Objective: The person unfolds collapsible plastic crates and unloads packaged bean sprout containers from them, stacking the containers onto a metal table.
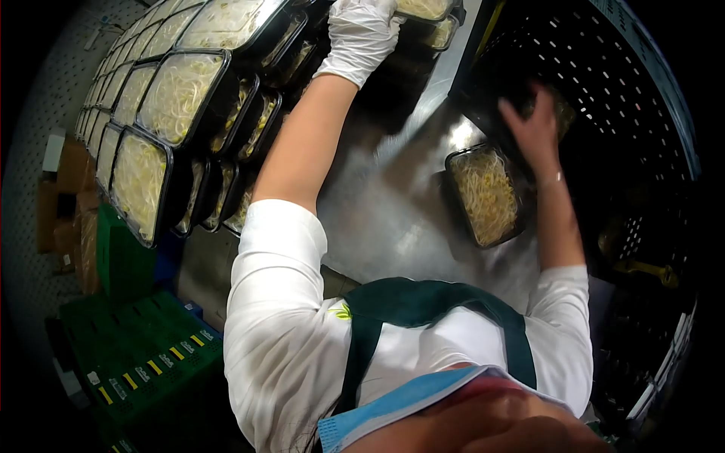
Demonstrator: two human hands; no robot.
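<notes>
My left hand [361,39], in a white glove, is at the top edge of the view against the stacked trays. Its fingers look curled, and what they grip, if anything, is hidden. Just right of it is a black tray of bean sprouts [424,7]. My right hand [538,128] is bare and blurred, with fingers spread, at the opening of a black perforated crate [604,57]. A dim tray [563,113] lies beside those fingers. Below, apart from the hand, a black tray of bean sprouts [485,198] rests on the metal table [385,219].
Rows of film-covered sprout trays [177,98] are stacked high on the left, beside my left forearm. Green crates [143,355] stand at lower left, with cardboard boxes [74,196] behind them. The black crate's wall rises along the right.
</notes>
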